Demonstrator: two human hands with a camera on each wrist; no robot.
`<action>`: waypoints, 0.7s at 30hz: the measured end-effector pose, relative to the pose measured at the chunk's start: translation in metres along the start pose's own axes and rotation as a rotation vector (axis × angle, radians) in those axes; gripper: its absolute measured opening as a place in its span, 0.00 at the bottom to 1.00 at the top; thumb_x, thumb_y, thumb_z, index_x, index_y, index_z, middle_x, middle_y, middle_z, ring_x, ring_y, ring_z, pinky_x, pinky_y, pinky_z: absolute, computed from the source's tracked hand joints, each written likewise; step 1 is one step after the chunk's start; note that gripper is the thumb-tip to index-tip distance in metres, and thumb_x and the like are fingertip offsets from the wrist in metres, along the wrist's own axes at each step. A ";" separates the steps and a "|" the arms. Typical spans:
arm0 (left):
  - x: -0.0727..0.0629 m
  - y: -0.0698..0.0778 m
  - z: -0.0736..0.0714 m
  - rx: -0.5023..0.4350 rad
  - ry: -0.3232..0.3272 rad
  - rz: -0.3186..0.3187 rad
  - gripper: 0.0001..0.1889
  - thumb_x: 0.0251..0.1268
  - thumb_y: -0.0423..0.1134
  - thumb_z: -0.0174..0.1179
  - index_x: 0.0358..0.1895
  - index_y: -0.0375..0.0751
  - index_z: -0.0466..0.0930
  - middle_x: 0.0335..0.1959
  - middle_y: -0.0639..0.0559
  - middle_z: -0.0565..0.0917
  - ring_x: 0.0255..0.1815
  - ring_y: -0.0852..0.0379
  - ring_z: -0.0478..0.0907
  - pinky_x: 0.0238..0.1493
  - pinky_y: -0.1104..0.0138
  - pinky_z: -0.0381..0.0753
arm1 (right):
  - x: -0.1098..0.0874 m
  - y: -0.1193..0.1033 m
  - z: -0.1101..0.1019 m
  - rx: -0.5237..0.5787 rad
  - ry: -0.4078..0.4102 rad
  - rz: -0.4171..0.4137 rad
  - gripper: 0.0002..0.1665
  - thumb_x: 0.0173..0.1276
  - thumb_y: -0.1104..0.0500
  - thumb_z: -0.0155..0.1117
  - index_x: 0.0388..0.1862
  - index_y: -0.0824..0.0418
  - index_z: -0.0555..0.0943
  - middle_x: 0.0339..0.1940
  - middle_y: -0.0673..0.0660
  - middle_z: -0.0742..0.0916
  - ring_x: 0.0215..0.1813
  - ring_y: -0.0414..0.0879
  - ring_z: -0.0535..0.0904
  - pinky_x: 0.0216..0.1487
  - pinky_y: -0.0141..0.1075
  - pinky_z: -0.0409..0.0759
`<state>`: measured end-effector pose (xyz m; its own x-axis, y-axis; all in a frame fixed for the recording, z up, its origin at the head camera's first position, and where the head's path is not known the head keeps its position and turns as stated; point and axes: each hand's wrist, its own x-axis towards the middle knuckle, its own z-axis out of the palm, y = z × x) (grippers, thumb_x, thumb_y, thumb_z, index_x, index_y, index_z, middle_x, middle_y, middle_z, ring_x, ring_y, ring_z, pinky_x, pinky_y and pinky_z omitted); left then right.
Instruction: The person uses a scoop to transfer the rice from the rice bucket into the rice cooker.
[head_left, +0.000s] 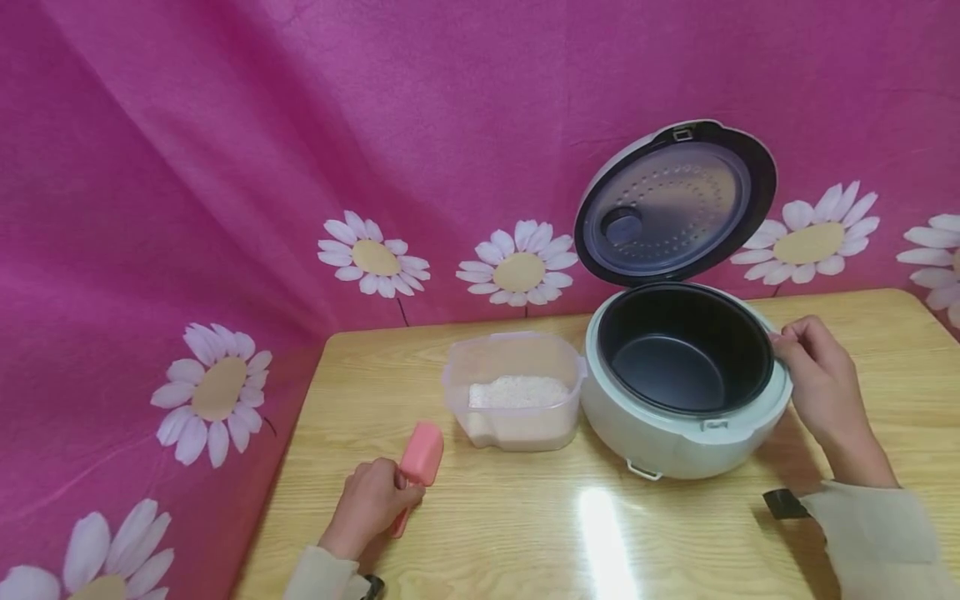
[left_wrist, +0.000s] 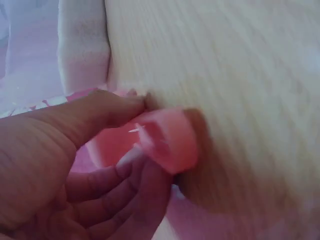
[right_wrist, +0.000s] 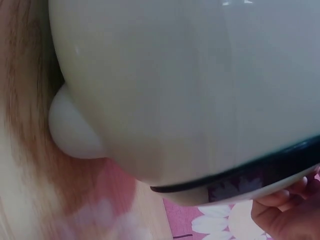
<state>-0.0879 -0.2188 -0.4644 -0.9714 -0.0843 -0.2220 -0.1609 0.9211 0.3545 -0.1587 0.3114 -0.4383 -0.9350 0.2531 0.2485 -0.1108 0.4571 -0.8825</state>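
My left hand (head_left: 372, 505) pinches a pink scoop (head_left: 422, 454) between thumb and fingers, just over the table to the left of the rice tub. The left wrist view shows the scoop (left_wrist: 172, 140) close up, somewhat blurred. A white rice cooker (head_left: 667, 450) stands on the right with its lid (head_left: 678, 208) raised and a dark inner pot (head_left: 675, 367) inside. At the cooker's right rim, my right hand (head_left: 828, 387) grips the edge; in the right wrist view its curled fingers (right_wrist: 272, 202) lie against that edge. Left of the cooker sits a clear plastic tub (head_left: 517, 429) holding white rice (head_left: 525, 392).
Everything stands on a light wooden table (head_left: 495, 533). Behind and to the left hangs a magenta cloth (head_left: 450, 125) printed with daisies. The raised lid reaches up in front of the cloth. A bright light reflection lies on the tabletop in front of the cooker.
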 end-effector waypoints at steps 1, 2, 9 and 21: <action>-0.001 0.000 0.001 0.005 0.012 0.010 0.17 0.50 0.42 0.74 0.16 0.45 0.73 0.16 0.54 0.74 0.20 0.57 0.70 0.28 0.66 0.63 | 0.000 0.000 0.000 0.001 0.006 0.001 0.08 0.80 0.55 0.51 0.36 0.50 0.72 0.31 0.35 0.73 0.40 0.34 0.67 0.39 0.25 0.64; -0.001 0.001 0.001 0.010 0.027 0.019 0.16 0.48 0.41 0.73 0.16 0.46 0.73 0.16 0.55 0.74 0.20 0.58 0.69 0.27 0.67 0.63 | -0.001 0.000 0.001 0.011 0.012 0.002 0.09 0.80 0.55 0.51 0.36 0.51 0.72 0.30 0.35 0.74 0.40 0.34 0.67 0.40 0.25 0.64; -0.010 0.000 0.002 -0.005 0.143 0.014 0.11 0.45 0.42 0.71 0.16 0.49 0.77 0.15 0.58 0.77 0.19 0.61 0.69 0.24 0.68 0.65 | -0.001 -0.002 0.001 0.024 0.018 0.012 0.09 0.80 0.56 0.51 0.35 0.53 0.73 0.30 0.33 0.74 0.40 0.33 0.68 0.41 0.24 0.64; -0.010 -0.005 -0.004 0.025 0.232 0.090 0.15 0.54 0.36 0.64 0.15 0.49 0.69 0.14 0.58 0.68 0.18 0.59 0.62 0.22 0.67 0.61 | -0.001 -0.001 0.002 0.036 0.022 0.040 0.10 0.80 0.54 0.50 0.35 0.52 0.73 0.31 0.33 0.75 0.42 0.32 0.69 0.42 0.23 0.64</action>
<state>-0.0783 -0.2243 -0.4601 -0.9962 -0.0835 0.0250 -0.0701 0.9379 0.3399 -0.1580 0.3092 -0.4386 -0.9312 0.2894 0.2216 -0.0864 0.4154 -0.9055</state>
